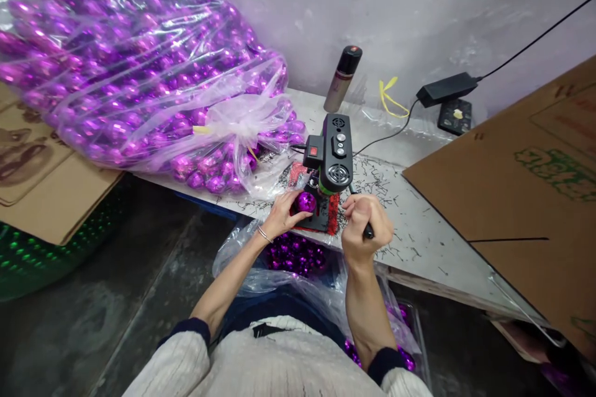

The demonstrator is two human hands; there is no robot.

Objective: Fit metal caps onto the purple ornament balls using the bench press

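A small black hand press with a red switch stands on the white table. My left hand grips a shiny purple ball between thumb and fingers, at the press's base under its head. My right hand is wrapped round the black-ended lever at the press's right side. Red bristly matting shows along the base. Just below the table edge, an open clear bag holds many purple balls.
A big tied plastic bag of purple balls fills the left. A spray can, a yellow tie and a power adapter lie behind the press. Small dark scraps litter the table. A cardboard box stands right.
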